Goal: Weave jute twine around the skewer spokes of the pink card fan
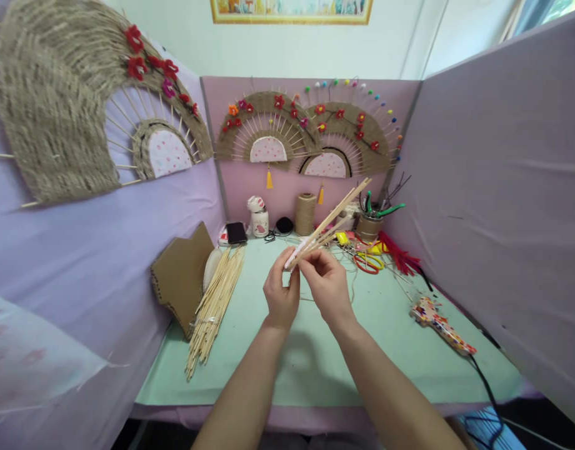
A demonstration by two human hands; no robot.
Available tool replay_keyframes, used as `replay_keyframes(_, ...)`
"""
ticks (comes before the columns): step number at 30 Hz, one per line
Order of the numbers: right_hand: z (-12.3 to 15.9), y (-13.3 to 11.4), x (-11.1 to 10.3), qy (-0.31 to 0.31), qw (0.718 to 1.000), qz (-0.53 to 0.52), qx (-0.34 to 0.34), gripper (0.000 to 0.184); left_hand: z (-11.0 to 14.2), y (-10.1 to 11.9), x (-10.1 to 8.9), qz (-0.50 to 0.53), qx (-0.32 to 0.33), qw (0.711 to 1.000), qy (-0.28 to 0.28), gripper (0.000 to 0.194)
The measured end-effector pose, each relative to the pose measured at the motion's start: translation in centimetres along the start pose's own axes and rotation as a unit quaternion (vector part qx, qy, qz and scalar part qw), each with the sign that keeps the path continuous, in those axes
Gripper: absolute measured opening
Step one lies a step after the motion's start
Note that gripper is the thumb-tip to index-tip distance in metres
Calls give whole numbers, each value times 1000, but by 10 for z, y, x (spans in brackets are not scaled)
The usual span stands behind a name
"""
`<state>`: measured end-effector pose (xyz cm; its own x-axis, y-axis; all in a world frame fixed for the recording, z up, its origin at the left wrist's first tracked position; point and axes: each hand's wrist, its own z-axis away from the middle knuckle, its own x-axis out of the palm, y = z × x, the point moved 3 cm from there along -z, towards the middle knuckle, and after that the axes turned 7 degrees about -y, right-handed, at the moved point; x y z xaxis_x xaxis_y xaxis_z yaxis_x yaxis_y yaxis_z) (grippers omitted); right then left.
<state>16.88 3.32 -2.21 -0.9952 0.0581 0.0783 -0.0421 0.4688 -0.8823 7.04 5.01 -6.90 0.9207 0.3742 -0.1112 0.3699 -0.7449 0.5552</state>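
My left hand [281,289] grips a thin white-and-pink fan base [297,251], seen nearly edge-on, above the middle of the table. Pale wooden sticks [340,208] spread from the base up and to the right. My right hand [325,281] is closed, thumb and fingers pinched at the near end of the base and sticks. Whether a thread or other small thing lies in that pinch is hidden. A pale strand of twine [354,287] lies on the table just right of the hands.
Wooden skewers [217,306] lie bundled at left beside cut cardboard [182,272]. A twine spool [305,214], scissors [368,262] and a jar with pliers [369,226] stand or lie at the back. A patterned glue gun [442,325] rests at right; woven fans [269,119] hang behind.
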Motion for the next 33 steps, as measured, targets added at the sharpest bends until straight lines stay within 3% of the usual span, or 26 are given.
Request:
replay_keyframes(4, -2, 3, 0, 12, 1000, -8, 11, 10, 0, 1, 0, -23, -1, 1000, 15, 31)
replay_keyframes(11, -6, 12, -3, 42, 997, -53, 24, 15, 4, -2, 5, 1, -6, 1000, -12, 29)
replay_keyframes(18, 1, 14, -2, 32, 997, -66, 7, 9, 0, -10, 3, 3, -29, 999, 44, 27)
replay_keyframes(24, 11, 11, -2, 9, 991, 83, -102, 17, 0, -17, 0, -17, -66, 997, 31, 27)
replay_keyframes(28, 17, 12, -4, 4, 983, 139, -120, 19, -1, -23, 1, -14, -78, 997, 22, 26)
replay_keyframes(31, 24, 14, -21, -27, 974, 182, -132, 13, -2, -33, 3, 43, -97, 994, 22, 29)
replay_keyframes(33, 31, 18, -49, -51, 961, 236, -135, 10, -3, -39, 4, 61, -106, 992, 34, 29)
